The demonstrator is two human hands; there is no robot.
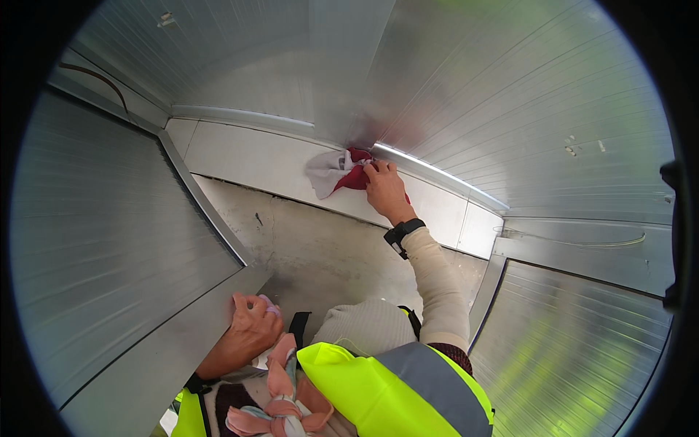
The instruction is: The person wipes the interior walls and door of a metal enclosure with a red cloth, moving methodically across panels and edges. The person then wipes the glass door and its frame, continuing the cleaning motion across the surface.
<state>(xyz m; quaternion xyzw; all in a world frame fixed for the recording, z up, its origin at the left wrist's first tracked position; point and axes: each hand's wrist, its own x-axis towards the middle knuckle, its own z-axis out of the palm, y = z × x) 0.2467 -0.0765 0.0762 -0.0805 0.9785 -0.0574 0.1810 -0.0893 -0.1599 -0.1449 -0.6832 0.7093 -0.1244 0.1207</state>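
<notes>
My right hand (389, 191) grips a red and light-grey cloth (330, 173) on a white tiled ledge (240, 147). Part of the cloth lies bunched against the foot of a metal wall, and its pale end spreads to the left. A black device is strapped to my right wrist. Lower left, my left hand (256, 322) is curled beside the edge of a metal-framed panel (131, 235). A bit of lilac material (269, 306), apparently a cloth, shows between its fingers; the rest of it is hidden.
Ribbed metal walls (491, 109) rise behind the ledge, with a metal trim strip (437, 172) along the base. Below the ledge is a stained concrete floor (306, 240). Another framed panel (568, 338) stands at right. A thin wire (595, 243) and a brown cable (101, 75) stick out at the sides.
</notes>
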